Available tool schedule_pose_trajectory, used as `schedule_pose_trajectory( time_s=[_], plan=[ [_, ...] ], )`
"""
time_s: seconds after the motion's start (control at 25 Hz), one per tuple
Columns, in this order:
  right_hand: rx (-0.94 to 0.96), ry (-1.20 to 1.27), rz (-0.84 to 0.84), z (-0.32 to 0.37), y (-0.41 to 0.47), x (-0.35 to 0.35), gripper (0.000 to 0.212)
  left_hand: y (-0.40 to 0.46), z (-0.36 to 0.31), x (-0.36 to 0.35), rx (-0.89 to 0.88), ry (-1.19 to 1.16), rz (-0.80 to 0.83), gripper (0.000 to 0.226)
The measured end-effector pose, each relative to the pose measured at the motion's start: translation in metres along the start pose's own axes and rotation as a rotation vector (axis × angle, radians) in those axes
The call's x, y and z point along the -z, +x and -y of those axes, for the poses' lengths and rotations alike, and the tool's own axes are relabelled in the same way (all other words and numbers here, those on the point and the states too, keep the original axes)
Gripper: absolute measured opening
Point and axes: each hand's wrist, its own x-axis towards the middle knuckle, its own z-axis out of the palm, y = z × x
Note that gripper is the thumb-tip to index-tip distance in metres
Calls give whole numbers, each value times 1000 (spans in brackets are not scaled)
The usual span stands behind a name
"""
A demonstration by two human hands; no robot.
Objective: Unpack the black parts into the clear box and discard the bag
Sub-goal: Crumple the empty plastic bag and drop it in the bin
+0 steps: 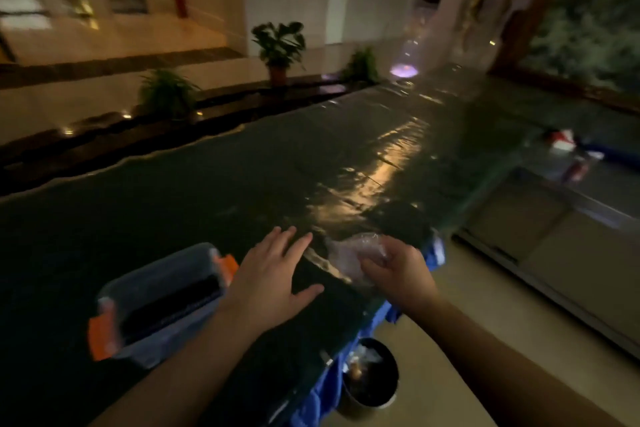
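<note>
While the right hand (393, 270) closed its fingers around the crumpled clear bag (349, 258), the left hand (273, 274) hovered flat and empty, fingers spread wide, palm down just above the dark surface (207, 184). That split looked deliberate: the bag appeared limp and see-through with nothing dark visible inside, so it was probably emptied and gathered small for throwing away, though blur kept this from being certain. The right forearm reached in from the lower right, wrist bent inward, holding the bag over the near right edge of the surface. The left forearm came up from below, its wrist passing just beside the clear box (162, 302). That box sat on the surface to the left of both hands, orange latches at its ends, with long black parts (173, 303) lying inside it. Below the surface edge, on the floor and nearly under the right arm, stood a round bin (369, 381) with some scraps in it, a likely place for the bag.
</note>
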Motion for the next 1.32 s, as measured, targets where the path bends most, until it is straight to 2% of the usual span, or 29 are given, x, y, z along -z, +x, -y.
schedule_pose_trajectory(
  time_s=[0.12, 0.24, 0.36, 0.48, 0.72, 0.92, 1.0, 1.16, 1.24, 1.32],
  plan=[
    [-55, -211, -148, -68, -19, 46, 12, 28, -50, -49, -80, -17, 77, 92],
    [33, -329, -201, -150, -30, 88, 19, 54, -109, -107, -149, -33, 136, 90],
    [100, -435, -103, -230, -29, 99, 22, 64, -155, -164, -195, -66, 196, 82],
    [140, -487, 34, -316, -27, 84, 20, 59, -188, -235, -150, -98, 290, 77],
    [183, -570, 320, -467, -28, -3, 31, 25, -184, -381, 25, -27, 523, 79],
    [15, -608, 564, -584, -32, -109, 31, -2, -149, -485, 164, 10, 651, 82],
    [-16, -616, 604, -621, -25, -156, 39, -9, -136, -514, 197, -4, 675, 84],
    [-141, -704, 700, -675, -15, -240, 41, -25, -114, -555, 254, 11, 695, 87],
    [-226, -728, 820, -693, -25, -267, 46, -30, -103, -570, 270, 34, 735, 87],
    [-302, -706, 867, -704, -37, -279, 50, -26, -95, -579, 278, 35, 749, 87]
  ],
)
